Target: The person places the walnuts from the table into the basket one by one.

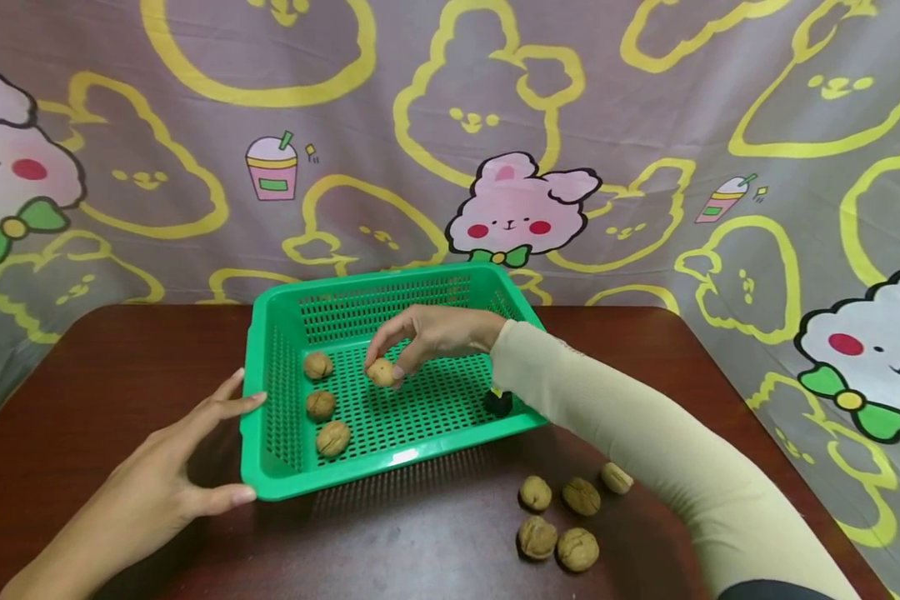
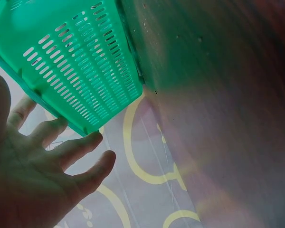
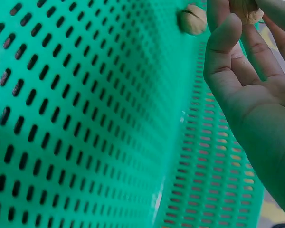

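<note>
A green plastic basket (image 1: 420, 462) with slotted walls stands on the table. Over its floor my right hand (image 1: 438, 332) pinches a walnut (image 1: 382, 372) between thumb and fingertips; the right wrist view shows part of that walnut (image 3: 249, 13) at the top edge. Three walnuts lie along the basket's left side: one at the back (image 1: 318, 365), one in the middle (image 1: 320, 405) and one in front (image 1: 333, 438). My left hand (image 1: 172, 467) is at the basket's left end, fingers extended and spread, fingertips and thumb at the rim. In the left wrist view, its fingers (image 2: 92, 171) reach along the slotted wall.
Several walnuts (image 1: 537, 537) lie on the dark brown table (image 1: 120, 367), in front of the basket's right corner and close to the right forearm. A patterned cloth (image 1: 390, 150) hangs behind the table and along its sides.
</note>
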Tool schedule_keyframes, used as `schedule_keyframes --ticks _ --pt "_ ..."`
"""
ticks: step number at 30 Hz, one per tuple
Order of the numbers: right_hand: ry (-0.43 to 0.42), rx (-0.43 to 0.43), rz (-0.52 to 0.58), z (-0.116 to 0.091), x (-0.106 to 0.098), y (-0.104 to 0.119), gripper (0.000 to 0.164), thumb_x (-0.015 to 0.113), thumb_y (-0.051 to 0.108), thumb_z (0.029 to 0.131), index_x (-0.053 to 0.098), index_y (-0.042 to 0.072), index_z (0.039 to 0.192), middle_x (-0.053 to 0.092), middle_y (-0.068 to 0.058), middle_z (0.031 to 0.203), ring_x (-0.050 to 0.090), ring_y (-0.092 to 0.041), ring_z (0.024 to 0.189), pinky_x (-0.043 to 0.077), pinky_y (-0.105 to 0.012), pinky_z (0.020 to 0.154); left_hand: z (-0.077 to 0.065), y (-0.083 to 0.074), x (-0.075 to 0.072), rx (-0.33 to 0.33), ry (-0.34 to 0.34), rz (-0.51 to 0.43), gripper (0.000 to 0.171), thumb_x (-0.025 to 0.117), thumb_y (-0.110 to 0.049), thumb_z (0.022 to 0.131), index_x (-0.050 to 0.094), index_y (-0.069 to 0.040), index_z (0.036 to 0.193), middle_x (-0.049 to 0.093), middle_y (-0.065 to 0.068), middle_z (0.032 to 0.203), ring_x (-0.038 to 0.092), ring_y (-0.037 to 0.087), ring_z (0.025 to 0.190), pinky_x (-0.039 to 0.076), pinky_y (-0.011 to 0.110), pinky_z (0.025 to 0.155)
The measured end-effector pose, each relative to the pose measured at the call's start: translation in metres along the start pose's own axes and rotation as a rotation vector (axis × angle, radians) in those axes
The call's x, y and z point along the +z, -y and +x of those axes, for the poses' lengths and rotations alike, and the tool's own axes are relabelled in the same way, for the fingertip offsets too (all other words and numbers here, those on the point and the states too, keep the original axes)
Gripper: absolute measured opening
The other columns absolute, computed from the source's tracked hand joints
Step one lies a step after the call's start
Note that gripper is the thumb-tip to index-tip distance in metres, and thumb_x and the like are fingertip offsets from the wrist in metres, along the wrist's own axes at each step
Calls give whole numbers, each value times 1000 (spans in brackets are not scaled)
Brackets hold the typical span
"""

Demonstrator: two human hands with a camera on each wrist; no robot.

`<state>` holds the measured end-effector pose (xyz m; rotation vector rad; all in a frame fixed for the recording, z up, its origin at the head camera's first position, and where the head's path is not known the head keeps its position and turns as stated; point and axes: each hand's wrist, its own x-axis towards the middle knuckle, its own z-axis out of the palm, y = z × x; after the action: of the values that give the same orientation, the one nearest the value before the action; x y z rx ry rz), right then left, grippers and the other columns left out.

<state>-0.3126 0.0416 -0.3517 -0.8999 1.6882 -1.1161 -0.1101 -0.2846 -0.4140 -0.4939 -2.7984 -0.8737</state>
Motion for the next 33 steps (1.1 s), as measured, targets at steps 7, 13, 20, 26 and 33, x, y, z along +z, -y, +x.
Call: schedule_keyframes --ticks 7,13,20,26,33 --pt "104 77 -72 20 12 -7 31 67 -8 94 72 0 123 71 -9 126 74 -31 95 59 -48 89 -1 5 1 7 -18 24 100 96 -37 71 45 -35 157 25 0 175 45 20 145 51 68 84" --pt "144 142 -111 29 16 -9 32 67 -9 95 73 1 124 72 -5 131 76 -25 91 56 -36 77 -1 6 1 8 -15 28 101 96 -37 70 45 -35 157 26 1 174 45 18 145 51 66 84" --pt "212 196 -150 32 17 -14 33 66 -11 94 75 2 123 73 -2 131 76 -22 90 55 -34 74 1 7 0 29 -24 36 100 96 -38 70 46 -36 156 30 0 173 27 -20 138 54 50 83" --pt "239 202 -134 31 17 -15 34 66 -12 93 74 0 124 73 -2 132 77 -21 87 54 -32 71 2 4 0 20 -15 39 101 96 -38 70 46 -34 157 28 3 174 52 33 139 54 60 81" --pt "238 203 -130 33 18 -16 37 63 -14 94 74 0 126 72 -2 135 76 -21 83 55 -32 71 2 2 -1 8 -5 0 102 97 -35 70 45 -34 158 26 4 175 53 49 132 51 69 83"
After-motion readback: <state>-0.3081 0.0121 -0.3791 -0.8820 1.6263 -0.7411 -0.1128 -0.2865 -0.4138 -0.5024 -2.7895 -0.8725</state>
